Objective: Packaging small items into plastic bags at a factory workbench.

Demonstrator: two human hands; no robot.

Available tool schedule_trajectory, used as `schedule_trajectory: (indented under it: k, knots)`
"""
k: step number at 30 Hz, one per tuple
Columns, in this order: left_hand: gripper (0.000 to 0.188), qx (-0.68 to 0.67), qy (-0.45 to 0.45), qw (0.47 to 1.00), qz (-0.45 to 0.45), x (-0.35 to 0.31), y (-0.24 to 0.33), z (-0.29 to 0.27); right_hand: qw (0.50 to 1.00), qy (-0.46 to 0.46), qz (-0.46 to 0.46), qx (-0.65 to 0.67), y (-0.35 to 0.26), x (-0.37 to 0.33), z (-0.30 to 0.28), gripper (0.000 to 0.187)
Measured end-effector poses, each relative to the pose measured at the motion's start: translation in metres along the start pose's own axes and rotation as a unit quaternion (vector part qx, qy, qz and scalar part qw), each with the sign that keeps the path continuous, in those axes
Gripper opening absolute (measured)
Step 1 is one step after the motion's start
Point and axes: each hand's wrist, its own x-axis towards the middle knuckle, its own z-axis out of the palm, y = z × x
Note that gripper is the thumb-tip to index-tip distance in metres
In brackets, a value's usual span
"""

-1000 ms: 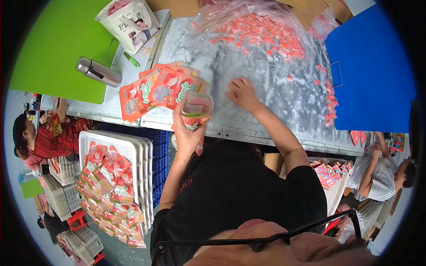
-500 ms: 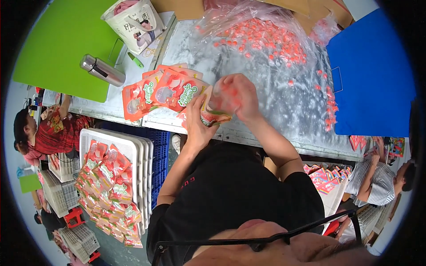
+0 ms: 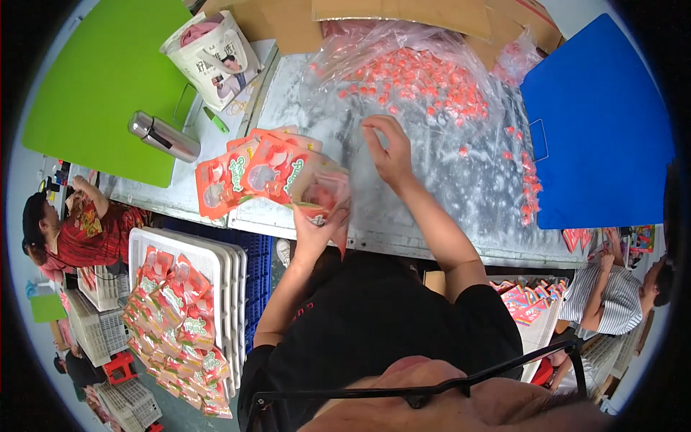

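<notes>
Grey bench: one part-clear pouch in the left hand

Far side of the bench carries a heap of small red pieces, partly under clear plastic film; a fanned stack of printed pouches lies left of centre. Your left fingers grasp the pouch at its near end, by the bench's front edge. It overlaps the stack in view; contact cannot be told. Reddish shapes show through it, count unreadable. Your right hand is above the bench, fingers loosely curled, nothing visible in them.

Judgement: such a limp wall probably folds easily. Pinch one side firmly, let the other bow outward, hold it clear of the stack so nothing drags, and release pieces close to the mouth.
</notes>
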Motion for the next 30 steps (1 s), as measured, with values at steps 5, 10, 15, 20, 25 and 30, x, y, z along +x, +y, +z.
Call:
schedule_trajectory:
  k: [5,10,15,20,25,30]
  knots:
    - [0.09,0.086,-0.004,0.994,0.072,0.003,0.016,-0.007,0.936,-0.035,-0.008,-0.35,0.13,0.023,0.02,0.054]
    - [0.089,0.085,0.023,0.996,-0.001,-0.009,0.012,-0.014,0.877,-0.126,0.058,-0.46,0.176,0.061,0.023,0.06]
    - [0.085,0.069,0.038,0.996,-0.033,-0.012,0.01,-0.022,0.914,-0.196,0.009,-0.355,0.176,0.024,0.017,0.058]
    - [0.086,0.047,0.004,0.999,-0.02,-0.013,-0.003,-0.023,0.96,-0.157,0.106,-0.207,0.159,-0.041,-0.011,0.056]
    - [0.087,0.063,-0.007,0.998,-0.029,-0.02,-0.005,-0.026,0.909,-0.029,0.354,0.219,0.097,-0.056,-0.052,0.058]
    - [0.086,0.072,-0.011,0.997,-0.04,-0.024,0.008,-0.026,0.933,0.007,0.306,0.187,0.109,-0.074,-0.071,0.056]
